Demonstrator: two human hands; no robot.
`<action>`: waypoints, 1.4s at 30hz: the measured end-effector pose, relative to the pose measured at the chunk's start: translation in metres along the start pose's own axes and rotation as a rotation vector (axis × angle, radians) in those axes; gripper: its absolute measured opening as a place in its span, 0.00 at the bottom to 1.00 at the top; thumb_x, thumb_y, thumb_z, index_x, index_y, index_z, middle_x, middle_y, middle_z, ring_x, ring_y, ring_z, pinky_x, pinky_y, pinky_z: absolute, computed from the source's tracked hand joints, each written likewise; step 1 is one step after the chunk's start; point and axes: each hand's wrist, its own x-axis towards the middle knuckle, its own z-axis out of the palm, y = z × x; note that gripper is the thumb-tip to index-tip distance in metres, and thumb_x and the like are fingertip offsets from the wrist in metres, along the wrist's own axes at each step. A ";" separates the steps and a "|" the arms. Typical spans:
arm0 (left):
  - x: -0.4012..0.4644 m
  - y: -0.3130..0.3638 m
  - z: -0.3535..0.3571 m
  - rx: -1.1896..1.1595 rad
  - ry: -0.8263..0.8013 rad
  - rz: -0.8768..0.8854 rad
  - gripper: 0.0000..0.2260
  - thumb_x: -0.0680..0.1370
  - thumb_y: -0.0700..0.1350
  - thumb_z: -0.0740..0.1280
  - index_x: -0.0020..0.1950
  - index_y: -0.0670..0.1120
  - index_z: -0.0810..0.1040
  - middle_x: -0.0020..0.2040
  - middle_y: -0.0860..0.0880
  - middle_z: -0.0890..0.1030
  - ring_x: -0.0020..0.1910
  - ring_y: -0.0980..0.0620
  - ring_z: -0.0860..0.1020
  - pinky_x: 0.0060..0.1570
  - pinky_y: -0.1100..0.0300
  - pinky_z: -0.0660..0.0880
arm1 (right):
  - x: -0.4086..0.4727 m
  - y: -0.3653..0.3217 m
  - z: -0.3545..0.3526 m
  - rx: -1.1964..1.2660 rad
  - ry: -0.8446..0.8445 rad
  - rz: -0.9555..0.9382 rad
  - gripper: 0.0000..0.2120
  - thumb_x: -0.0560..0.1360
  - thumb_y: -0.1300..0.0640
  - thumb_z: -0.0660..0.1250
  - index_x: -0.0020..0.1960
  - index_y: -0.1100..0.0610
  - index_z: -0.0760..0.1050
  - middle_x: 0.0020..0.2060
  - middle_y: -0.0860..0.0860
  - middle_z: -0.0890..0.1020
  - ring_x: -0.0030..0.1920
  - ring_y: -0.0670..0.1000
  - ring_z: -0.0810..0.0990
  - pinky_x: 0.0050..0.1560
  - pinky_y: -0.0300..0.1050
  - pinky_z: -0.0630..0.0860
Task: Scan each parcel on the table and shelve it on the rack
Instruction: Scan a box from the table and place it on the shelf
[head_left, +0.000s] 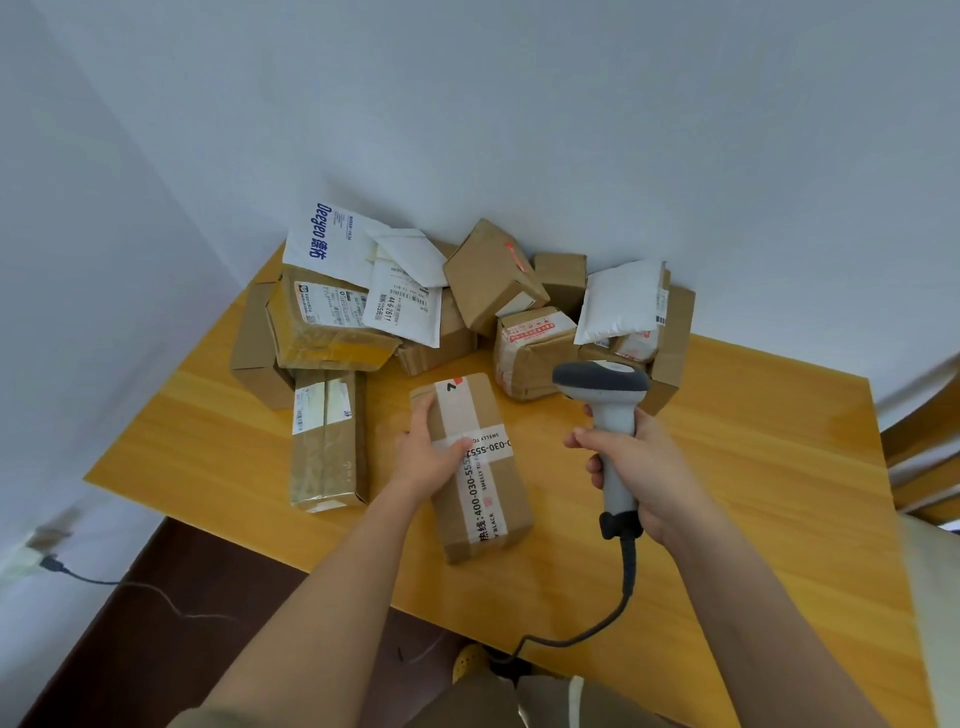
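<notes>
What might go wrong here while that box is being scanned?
The box shows only tape and a phone number on top, so the scanner may find no barcode until the left hand turns it. The scanner's cable hangs over the table edge and could snag. The heaped parcels by the wall might slide if bumped.

A taped brown parcel (480, 467) lies flat before heaped cardboard boxes and white mailers (467, 296).

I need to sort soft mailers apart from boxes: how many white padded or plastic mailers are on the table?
3 visible: a printed mailer at the pile's far left, a labelled mailer overlapping it, and a plain mailer on the boxes at right. Others may be hidden underneath.
</notes>
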 end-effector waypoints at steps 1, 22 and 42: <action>0.000 0.004 0.003 0.026 -0.031 -0.036 0.43 0.73 0.53 0.75 0.78 0.61 0.50 0.71 0.41 0.62 0.62 0.44 0.70 0.62 0.46 0.72 | 0.000 0.000 0.000 0.002 0.000 0.002 0.12 0.77 0.64 0.68 0.59 0.56 0.73 0.42 0.53 0.84 0.31 0.46 0.74 0.33 0.41 0.74; -0.002 0.034 0.036 0.321 0.006 -0.421 0.63 0.61 0.75 0.70 0.74 0.59 0.24 0.73 0.42 0.21 0.76 0.29 0.41 0.71 0.30 0.53 | 0.002 0.004 -0.017 0.026 -0.013 0.010 0.13 0.77 0.64 0.68 0.61 0.56 0.73 0.43 0.54 0.84 0.32 0.47 0.74 0.33 0.41 0.74; -0.017 -0.017 0.020 -0.388 -0.058 -0.462 0.37 0.76 0.38 0.69 0.78 0.53 0.52 0.63 0.47 0.76 0.58 0.45 0.75 0.61 0.42 0.71 | 0.003 0.008 -0.029 -0.031 -0.070 0.035 0.09 0.78 0.62 0.68 0.57 0.54 0.74 0.42 0.54 0.84 0.33 0.48 0.74 0.33 0.41 0.74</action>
